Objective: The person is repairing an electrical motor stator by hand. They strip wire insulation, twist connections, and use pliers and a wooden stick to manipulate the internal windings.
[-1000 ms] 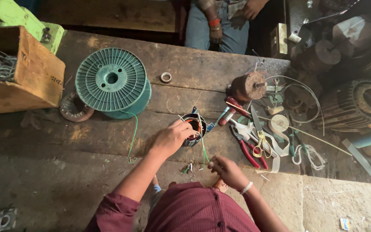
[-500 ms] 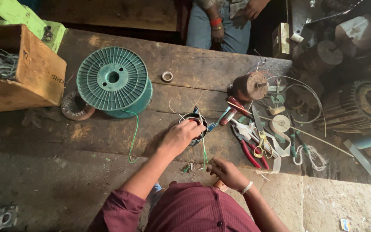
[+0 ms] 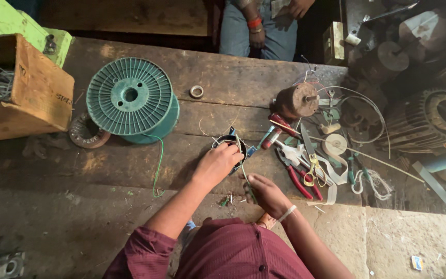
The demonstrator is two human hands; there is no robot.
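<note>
Near the frame's centre, a small dark coil ring (image 3: 229,147) on the bench (image 3: 120,170) is pinched by the left hand (image 3: 217,164); green wire (image 3: 244,175) is best kept taut, nipped in the right hand (image 3: 265,192), while being threaded

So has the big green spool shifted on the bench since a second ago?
No. The green spool sits in the same spot beside the wooden box, with the small ring still to its right.
</note>
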